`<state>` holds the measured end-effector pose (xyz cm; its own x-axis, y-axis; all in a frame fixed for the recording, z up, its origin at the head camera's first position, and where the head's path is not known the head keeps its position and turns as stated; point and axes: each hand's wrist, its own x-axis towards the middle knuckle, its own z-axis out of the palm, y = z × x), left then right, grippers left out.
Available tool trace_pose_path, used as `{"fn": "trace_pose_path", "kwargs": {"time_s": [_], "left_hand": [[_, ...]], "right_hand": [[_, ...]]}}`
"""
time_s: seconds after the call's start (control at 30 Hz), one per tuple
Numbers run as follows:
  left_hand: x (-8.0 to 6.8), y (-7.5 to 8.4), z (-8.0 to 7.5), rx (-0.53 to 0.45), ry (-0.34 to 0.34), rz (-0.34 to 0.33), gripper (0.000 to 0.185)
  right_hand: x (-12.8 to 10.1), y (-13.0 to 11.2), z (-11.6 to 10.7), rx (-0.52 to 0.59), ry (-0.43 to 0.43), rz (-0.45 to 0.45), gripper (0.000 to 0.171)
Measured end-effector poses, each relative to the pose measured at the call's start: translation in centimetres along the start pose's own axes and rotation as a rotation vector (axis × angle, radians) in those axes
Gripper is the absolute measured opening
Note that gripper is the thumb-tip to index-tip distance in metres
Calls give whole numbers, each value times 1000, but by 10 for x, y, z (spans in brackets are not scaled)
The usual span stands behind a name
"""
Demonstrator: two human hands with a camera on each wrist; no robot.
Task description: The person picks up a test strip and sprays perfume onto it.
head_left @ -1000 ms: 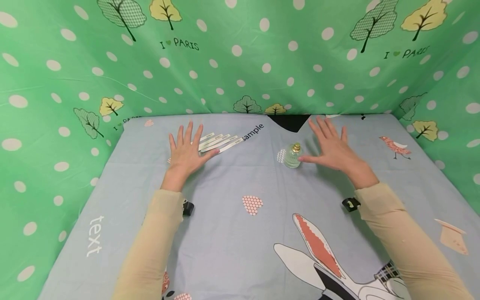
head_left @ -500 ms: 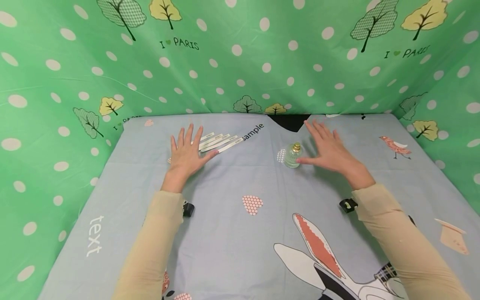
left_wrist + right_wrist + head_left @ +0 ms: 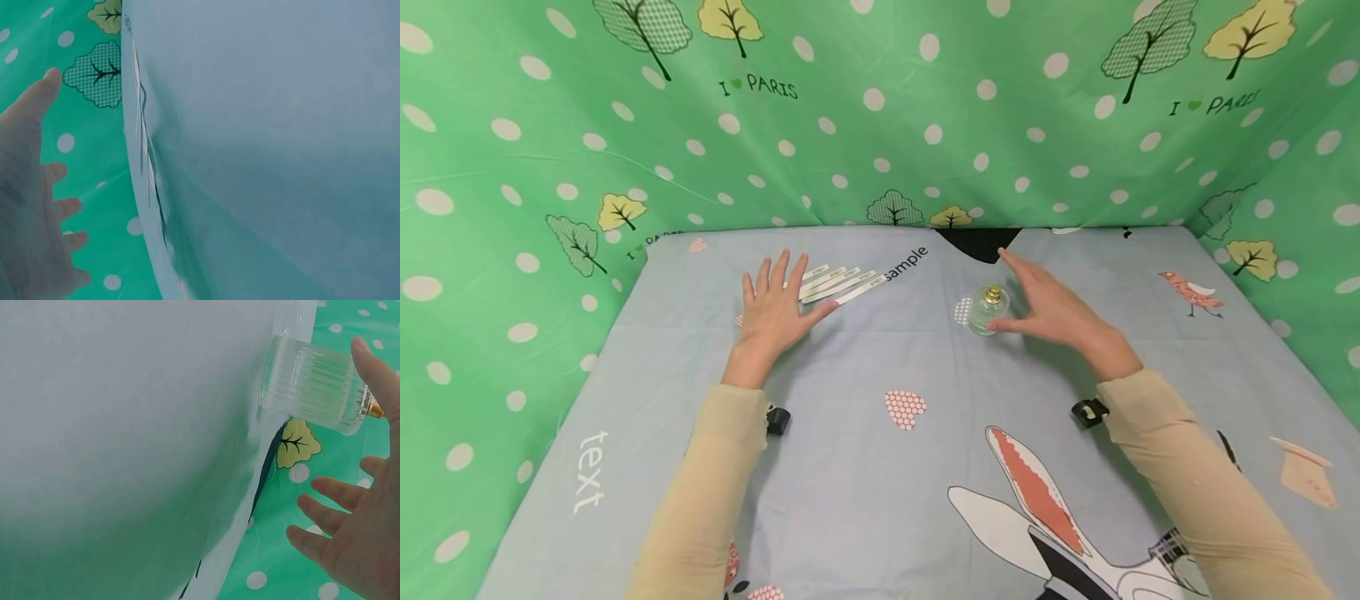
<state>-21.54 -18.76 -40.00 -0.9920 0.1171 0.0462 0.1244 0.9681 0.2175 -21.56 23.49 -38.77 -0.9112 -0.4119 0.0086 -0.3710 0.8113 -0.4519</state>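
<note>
Fingers (image 3: 1019, 268) extended and wide of the thumb, the right hand (image 3: 1060, 310) was the nearer one to the glass bottle (image 3: 982, 313) in the head view; the bottle stood upright on the blue cloth (image 3: 850, 467), left of the palm, its side overlapped by the thumb (whether they touched, I could not tell). The left hand (image 3: 769, 317), well apart, was splayed beside the paper strips (image 3: 831, 286), partly hiding them. The left wrist view showed that hand spread, gripping nothing. In the right wrist view the bottle's long axis ran sideways, gold cap (image 3: 375, 409) toward the hand, the glass between thumb and loosely extended fingers, closer to the thumb.
</note>
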Motion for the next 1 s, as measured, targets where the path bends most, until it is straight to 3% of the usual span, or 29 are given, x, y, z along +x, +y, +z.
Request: {"fn": "trace_pose_path", "kwargs": {"time_s": [0.6,1.0], "left_hand": [[-2,4,-5,-53,-9,12,91],[-3,8,-2,-112,-6,-12,83]], "right_hand": [[5,-6,16,154,-34,13,109],[5,-11,23,200,-38,13,103]]}}
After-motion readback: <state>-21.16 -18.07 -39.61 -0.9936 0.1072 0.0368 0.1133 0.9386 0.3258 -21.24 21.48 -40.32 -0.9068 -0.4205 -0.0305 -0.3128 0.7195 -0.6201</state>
